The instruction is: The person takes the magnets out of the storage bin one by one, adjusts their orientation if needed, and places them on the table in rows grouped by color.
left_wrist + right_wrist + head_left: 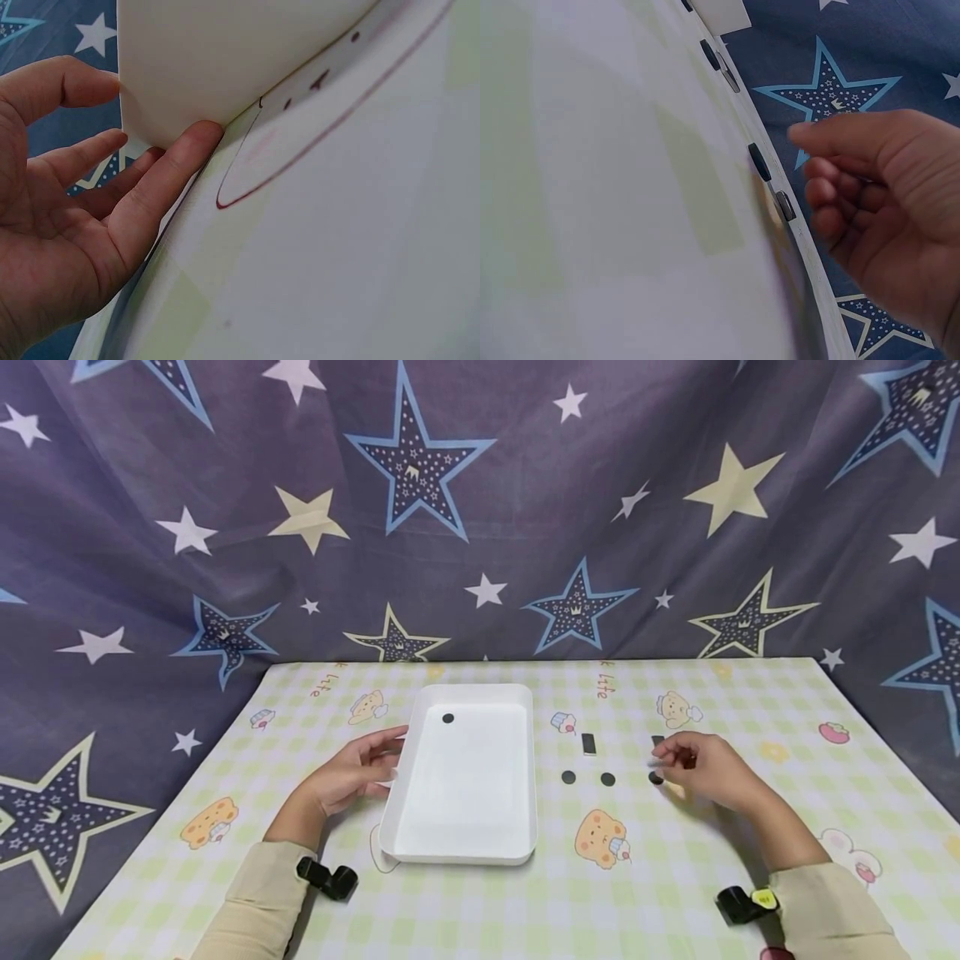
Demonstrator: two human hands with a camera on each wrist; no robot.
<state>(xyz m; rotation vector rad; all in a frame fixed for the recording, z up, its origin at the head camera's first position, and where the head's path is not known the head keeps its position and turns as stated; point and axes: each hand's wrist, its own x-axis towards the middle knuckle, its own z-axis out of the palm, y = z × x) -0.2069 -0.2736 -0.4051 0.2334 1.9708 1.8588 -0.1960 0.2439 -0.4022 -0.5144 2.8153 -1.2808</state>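
Note:
A white rectangular tray lies on the table with one flat black disc inside, towards its far left corner. My left hand touches the tray's left side with extended fingers; in the left wrist view the fingertips meet the tray's outer wall. To the right of the tray, my right hand hovers just over another black disc. Its fingers are loosely bent, and nothing shows between them in the right wrist view. A small dark rectangular piece is partly hidden behind this hand.
Between the tray and my right hand lie two more black discs, one on the left and one on the right. Behind them is a dark rectangular piece. A checked cloth covers the table; a starry curtain hangs behind.

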